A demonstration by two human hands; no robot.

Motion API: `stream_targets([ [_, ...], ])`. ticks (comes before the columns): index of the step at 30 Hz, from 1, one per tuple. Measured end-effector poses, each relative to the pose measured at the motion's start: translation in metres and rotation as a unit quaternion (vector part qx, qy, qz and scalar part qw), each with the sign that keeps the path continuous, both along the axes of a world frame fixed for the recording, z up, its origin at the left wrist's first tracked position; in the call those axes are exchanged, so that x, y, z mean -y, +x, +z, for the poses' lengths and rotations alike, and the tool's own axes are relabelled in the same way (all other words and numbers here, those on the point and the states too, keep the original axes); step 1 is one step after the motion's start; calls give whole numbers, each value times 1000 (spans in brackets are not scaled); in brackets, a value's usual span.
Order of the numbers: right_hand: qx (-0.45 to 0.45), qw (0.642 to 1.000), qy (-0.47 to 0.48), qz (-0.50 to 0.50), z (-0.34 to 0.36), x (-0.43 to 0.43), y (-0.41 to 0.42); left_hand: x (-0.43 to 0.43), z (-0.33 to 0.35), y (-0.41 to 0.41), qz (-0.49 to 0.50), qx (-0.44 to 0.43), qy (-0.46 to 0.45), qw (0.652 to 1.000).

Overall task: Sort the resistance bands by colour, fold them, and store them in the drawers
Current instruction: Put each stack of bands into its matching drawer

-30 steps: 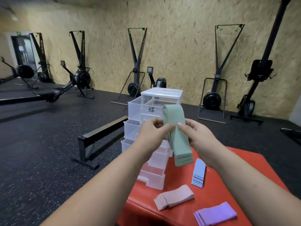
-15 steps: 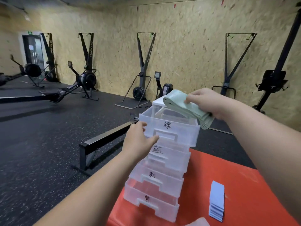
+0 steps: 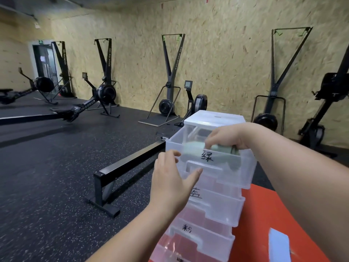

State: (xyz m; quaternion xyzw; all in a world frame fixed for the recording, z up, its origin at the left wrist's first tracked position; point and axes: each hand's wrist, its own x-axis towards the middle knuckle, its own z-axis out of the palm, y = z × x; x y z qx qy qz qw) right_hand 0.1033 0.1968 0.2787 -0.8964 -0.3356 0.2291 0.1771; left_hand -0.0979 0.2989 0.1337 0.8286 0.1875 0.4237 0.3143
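A clear plastic drawer unit (image 3: 215, 118) stands on the red surface, its drawers pulled out in steps. My right hand (image 3: 228, 138) reaches into the top drawer (image 3: 243, 173), the one with a handwritten label, and grips the folded green bands (image 3: 192, 148), which lie mostly inside it. My left hand (image 3: 171, 178) rests with relaxed fingers against that drawer's front left corner, thumb near the handle. A folded stack of blue bands (image 3: 279, 244) lies on the red surface at the lower right.
The red padded surface (image 3: 264, 214) carries the drawers; its left edge drops to black rubber floor. A low black metal rail (image 3: 128, 167) runs along the floor to the left. Rowing and ski machines line the chipboard wall behind.
My right hand has lowered the green bands from above the top drawer down into it. My left hand has shifted up to the drawer's front corner. The view has moved closer.
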Motion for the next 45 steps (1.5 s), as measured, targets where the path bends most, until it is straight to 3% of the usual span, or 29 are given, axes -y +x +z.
stream_targets([
  [2, 68, 994, -76, 41, -10, -1, 4, 1, -1, 1, 5, -1, 3, 1000],
  [6, 198, 968, -128, 85, -7, 2, -2, 3, -2, 3, 15, -6, -4, 1000],
  [17, 296, 951, 45, 80, 4, 39, -5, 6, 7, 21, 60, -33, -14, 998],
  [24, 307, 924, 228, -7, 6, 95, 0, 8, 28, 61, 85, -100, -16, 991],
  [29, 285, 911, 290, -73, -23, 148, -3, 12, 35, 79, 55, -130, -47, 989],
  [35, 234, 939, 227, -110, -83, 217, -5, 64, 25, 61, 19, -28, -43, 999],
  [40, 186, 963, 144, -132, -138, 270, -9, 142, -3, 42, -112, 84, 99, 985],
  [45, 150, 972, 87, -161, -197, 309, -10, 203, -48, 41, -218, 47, 179, 958],
])
